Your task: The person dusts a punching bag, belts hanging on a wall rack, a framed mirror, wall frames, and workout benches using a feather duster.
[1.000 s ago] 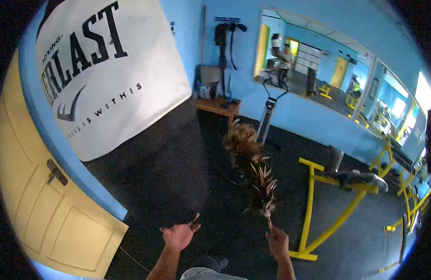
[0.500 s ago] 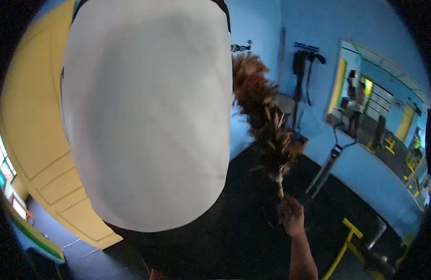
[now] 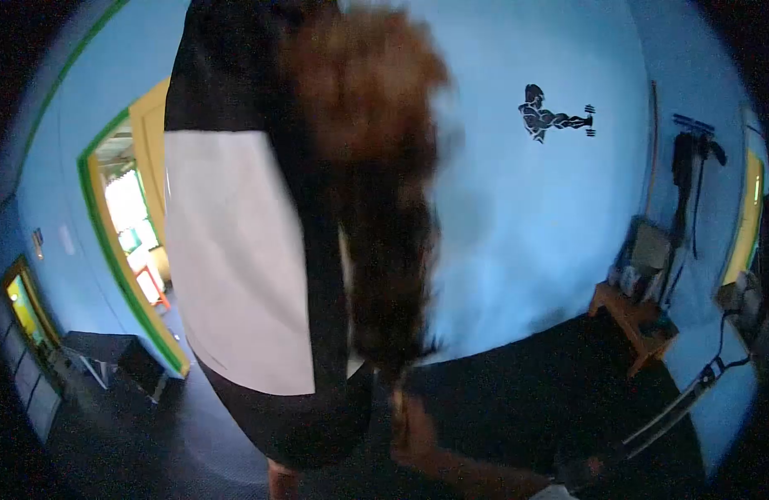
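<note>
A large rounded white and black padded kick shield point(image 3: 234, 267) stands upright close before me, turned partly side-on. Below its lower edge a piece of my left forearm point(image 3: 284, 482) shows, running up behind the shield; it carries the shield, and the fingers are hidden. My right hand point(image 3: 414, 437) is closed round the short handle of a brown feather duster point(image 3: 389, 217). The duster points upward, blurred by motion, and its feathers overlap the black side of the shield in this view.
A blue wall point(image 3: 526, 233) with a black muscle-man figure point(image 3: 547, 114) is behind. To the right are a low wooden bench point(image 3: 634, 325) bearing things, and a gym machine's bar point(image 3: 672, 412). At left, a black table point(image 3: 109, 350) stands near a green-edged doorway point(image 3: 109, 217).
My view has swung left. The kick shield has turned from face-on to partly side-on. My right hand has brought the duster leftward, from beside the shield to across its side.
</note>
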### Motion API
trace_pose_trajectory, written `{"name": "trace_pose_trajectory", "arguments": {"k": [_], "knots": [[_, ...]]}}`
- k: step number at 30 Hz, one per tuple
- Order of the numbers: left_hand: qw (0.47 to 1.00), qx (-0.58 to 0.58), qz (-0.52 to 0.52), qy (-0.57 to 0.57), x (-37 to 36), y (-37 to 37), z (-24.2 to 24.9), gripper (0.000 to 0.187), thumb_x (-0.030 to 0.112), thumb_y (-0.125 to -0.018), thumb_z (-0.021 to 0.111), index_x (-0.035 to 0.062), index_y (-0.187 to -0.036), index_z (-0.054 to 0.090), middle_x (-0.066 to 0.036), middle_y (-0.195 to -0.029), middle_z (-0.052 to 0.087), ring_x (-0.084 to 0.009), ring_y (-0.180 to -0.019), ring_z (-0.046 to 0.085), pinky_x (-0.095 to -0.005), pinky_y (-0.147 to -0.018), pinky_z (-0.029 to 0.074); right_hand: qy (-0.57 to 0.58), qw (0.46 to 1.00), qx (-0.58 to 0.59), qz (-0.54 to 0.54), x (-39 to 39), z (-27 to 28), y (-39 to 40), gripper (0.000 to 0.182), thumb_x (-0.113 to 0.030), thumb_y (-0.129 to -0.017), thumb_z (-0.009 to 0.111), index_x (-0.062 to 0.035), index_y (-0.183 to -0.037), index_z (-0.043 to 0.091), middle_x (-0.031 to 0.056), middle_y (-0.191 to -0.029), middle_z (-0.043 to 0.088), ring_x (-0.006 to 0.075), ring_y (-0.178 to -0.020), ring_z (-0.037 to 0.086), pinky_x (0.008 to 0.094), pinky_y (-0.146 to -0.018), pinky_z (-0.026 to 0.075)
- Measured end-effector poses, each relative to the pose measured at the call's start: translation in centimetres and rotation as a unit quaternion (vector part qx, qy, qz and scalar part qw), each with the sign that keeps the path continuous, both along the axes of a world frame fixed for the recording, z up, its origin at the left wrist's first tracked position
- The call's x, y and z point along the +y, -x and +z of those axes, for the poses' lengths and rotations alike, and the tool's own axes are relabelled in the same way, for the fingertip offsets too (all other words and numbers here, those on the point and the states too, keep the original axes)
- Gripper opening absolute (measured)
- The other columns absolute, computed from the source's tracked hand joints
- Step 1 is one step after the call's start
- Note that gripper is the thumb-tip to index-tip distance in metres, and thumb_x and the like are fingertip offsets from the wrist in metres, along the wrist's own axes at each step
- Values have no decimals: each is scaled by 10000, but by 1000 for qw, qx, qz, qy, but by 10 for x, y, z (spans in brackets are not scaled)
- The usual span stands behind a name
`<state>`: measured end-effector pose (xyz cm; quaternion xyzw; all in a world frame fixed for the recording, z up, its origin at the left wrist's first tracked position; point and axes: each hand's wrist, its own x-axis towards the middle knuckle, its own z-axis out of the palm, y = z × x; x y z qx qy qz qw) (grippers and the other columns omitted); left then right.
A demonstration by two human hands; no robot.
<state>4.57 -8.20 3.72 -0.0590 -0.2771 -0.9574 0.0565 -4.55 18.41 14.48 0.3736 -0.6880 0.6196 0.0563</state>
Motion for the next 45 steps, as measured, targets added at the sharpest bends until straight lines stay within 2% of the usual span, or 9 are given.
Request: {"name": "trace_pose_trajectory", "arguments": {"k": [20, 26, 28, 31, 32, 34, 38, 41, 45], "knots": [[989, -148, -26, 14, 74, 22, -47, 800, 649, -757, 469, 141, -1361, 336, -118, -1338, 409, -327, -1156, 446, -507, -939, 363, -140, 942, -259, 164, 92, -261, -45, 287, -262, -924, 454, -52, -1115, 490, 82, -842, 534, 196, -650, 531, 351, -597, 441], [981, -178, -74, 4, 102, 47, -83, 792, 644, -764, 460, 134, -1357, 342, -116, -1331, 419, -324, -1142, 462, -508, -930, 372, -162, 982, 89, -22, 161, -361, -53, 293, -270, -920, 460, -56, -1117, 487, 97, -864, 545, 218, -653, 546, 366, -604, 447], [978, -186, -97, -5, 117, 62, -101, 789, 642, -766, 457, 131, -1356, 344, -115, -1328, 423, -323, -1138, 468, -509, -927, 375, -93, 982, -165, -24, 191, -363, -30, 323, -306, -908, 480, -50, -1103, 492, 87, -842, 544, 208, -650, 545, 364, -592, 452], [972, -193, -134, -23, 133, 79, -131, 785, 640, -769, 453, 128, -1354, 346, -115, -1325, 428, -321, -1131, 476, -509, -922, 379, -41, 811, -570, -130, 242, -315, 7, 374, -377, -886, 517, -42, -1053, 513, 63, -772, 538, 168, -603, 534, 339, -536, 455], [968, -196, -151, -34, 138, 84, -143, 784, 639, -770, 452, 126, -1354, 347, -114, -1324, 430, -320, -1129, 478, -509, -921, 380, -118, 919, -241, -289, 248, -322, 11, 369, -378, -885, 521, -42, -1038, 518, 58, -747, 531, 151, -573, 521, 321, -502, 444], [960, -224, -163, -52, 157, 91, -147, 782, 637, -772, 449, 124, -1352, 349, -114, -1321, 433, -319, -1124, 484, -510, -918, 383, -135, 921, -64, -360, 263, -320, 23, 363, -355, -880, 538, -32, -1046, 518, 54, -717, 519, 126, -523, 495, 299, -447, 422], [917, -395, -62, 5, 214, 132, -115, 704, 600, -869, 331, -12, -1154, 531, -170, -1044, 610, -335, -900, 601, -452, -743, 506, 48, 793, -554, -248, 304, -223, 60, 351, -260, -853, 587, 5, -1071, 512, 140, -902, 582, 235, -803, 575, 383, -691, 471], [917, -376, -129, -28, 240, 190, -130, 664, 571, -879, 340, -7, -1127, 550, -177, -1022, 614, -320, -891, 602, -440, -682, 519, 22, 807, -482, -340, 314, -255, 86, 436, -239, -840, 614, 6, -1173, 475, 52, -676, 515, 116, -504, 489, 291, -422, 406], [907, -363, -210, 17, 265, 298, -180, 636, 562, -881, 349, 6, -1110, 558, -151, -992, 624, -295, -866, 605, -421, -668, 503, -59, 801, -430, -411, 327, -274, 119, 416, -232, -835, 623, 16, -1141, 491, 62, -675, 534, 112, -499, 492, 288, -424, 403]]}}
